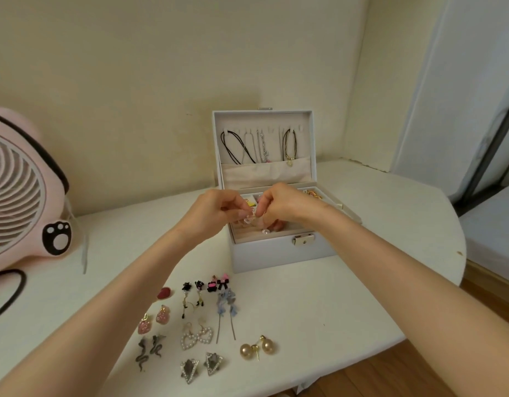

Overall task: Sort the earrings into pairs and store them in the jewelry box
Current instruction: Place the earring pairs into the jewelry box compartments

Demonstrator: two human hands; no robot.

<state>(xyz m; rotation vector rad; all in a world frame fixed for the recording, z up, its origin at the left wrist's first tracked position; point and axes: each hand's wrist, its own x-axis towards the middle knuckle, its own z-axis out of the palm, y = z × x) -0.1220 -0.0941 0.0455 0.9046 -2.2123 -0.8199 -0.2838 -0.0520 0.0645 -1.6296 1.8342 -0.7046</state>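
Observation:
An open pale grey jewelry box (276, 253) stands on the white table, lid upright with necklaces hanging inside. Over its front tray my left hand (216, 213) and my right hand (282, 204) meet, fingers pinched on a small clear earring (249, 219); another clear bead (265, 231) hangs just below. Paired earrings lie in rows near the table's front: gold pearl studs (257, 347), pearl hearts (196, 336), grey triangles (201, 365), dark snakes (149, 349), pink strawberries (153, 320), blue tassels (227, 306), black figures (191, 296) and pink-black bows (217, 283). A single red piece (164, 293) lies beside my left forearm.
A pink fan (24, 196) with a paw-print knob stands at the left, its black cable (10, 293) looping on the table. The table's rounded edge (459, 253) drops to wooden floor on the right. Walls close the back.

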